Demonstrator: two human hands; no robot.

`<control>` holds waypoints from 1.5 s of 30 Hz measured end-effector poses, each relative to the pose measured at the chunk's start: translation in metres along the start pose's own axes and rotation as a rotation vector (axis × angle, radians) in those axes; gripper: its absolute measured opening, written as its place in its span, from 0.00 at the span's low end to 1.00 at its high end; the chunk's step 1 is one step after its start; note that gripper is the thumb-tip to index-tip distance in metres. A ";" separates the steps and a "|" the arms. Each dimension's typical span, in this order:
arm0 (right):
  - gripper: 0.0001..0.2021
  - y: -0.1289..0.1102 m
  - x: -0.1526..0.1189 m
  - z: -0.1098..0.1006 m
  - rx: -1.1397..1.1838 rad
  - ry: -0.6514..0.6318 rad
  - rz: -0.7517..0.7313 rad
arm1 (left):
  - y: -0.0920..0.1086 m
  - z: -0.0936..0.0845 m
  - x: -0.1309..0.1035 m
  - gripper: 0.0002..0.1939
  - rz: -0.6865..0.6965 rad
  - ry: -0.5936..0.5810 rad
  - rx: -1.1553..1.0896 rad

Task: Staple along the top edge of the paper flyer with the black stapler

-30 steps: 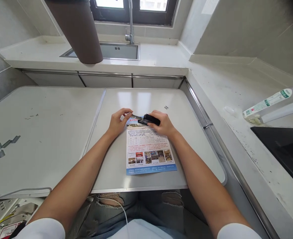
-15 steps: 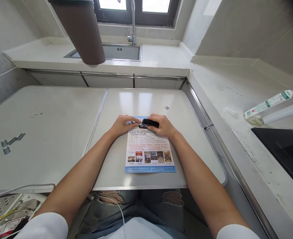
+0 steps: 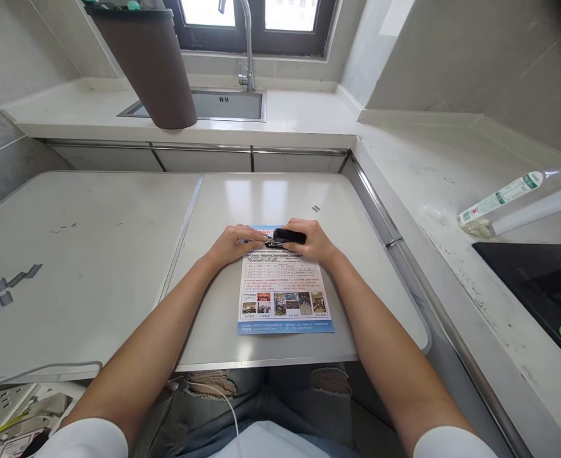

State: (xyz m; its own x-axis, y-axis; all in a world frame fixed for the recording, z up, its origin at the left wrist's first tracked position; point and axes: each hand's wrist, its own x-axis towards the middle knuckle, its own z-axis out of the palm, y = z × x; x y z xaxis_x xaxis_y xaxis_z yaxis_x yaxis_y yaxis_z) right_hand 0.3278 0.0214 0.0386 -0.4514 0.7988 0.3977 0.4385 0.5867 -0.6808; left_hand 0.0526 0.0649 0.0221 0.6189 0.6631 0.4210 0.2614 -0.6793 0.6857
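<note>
Beyond your grips you see a sink (image 3: 204, 105) with a tap (image 3: 247, 44), a brown bin (image 3: 154, 70), and a bottle (image 3: 519, 200) far right.

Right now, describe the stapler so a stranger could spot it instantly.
On the white table lies a printed flyer. At its far edge, between the left hand and right hand, sits the stapler, the only small black thing there.
</note>
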 end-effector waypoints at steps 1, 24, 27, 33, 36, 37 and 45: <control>0.14 0.001 -0.001 -0.003 0.020 0.008 0.005 | 0.001 0.000 0.000 0.11 0.010 0.021 0.020; 0.12 0.003 0.002 0.001 -0.010 -0.066 -0.016 | 0.000 0.004 0.001 0.10 0.243 -0.054 0.208; 0.12 0.005 0.001 0.000 -0.005 -0.062 -0.011 | 0.000 0.004 0.001 0.09 0.231 -0.039 0.182; 0.13 0.006 0.001 0.000 0.006 -0.064 0.003 | -0.001 0.005 0.001 0.07 0.218 -0.047 0.162; 0.13 0.006 0.001 0.001 -0.003 -0.063 0.007 | -0.002 0.005 0.001 0.08 0.238 -0.076 0.168; 0.13 0.006 0.001 0.001 -0.007 -0.061 0.008 | -0.002 0.005 0.001 0.09 0.244 -0.081 0.172; 0.12 0.007 0.002 0.002 -0.014 -0.057 0.008 | 0.000 0.009 0.000 0.07 0.253 -0.095 0.170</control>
State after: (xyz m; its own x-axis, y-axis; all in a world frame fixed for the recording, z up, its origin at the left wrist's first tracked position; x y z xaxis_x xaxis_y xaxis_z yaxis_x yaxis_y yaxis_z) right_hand 0.3285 0.0263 0.0337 -0.4914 0.7949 0.3560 0.4528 0.5823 -0.6752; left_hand 0.0595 0.0626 0.0170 0.7447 0.4391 0.5026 0.2054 -0.8673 0.4534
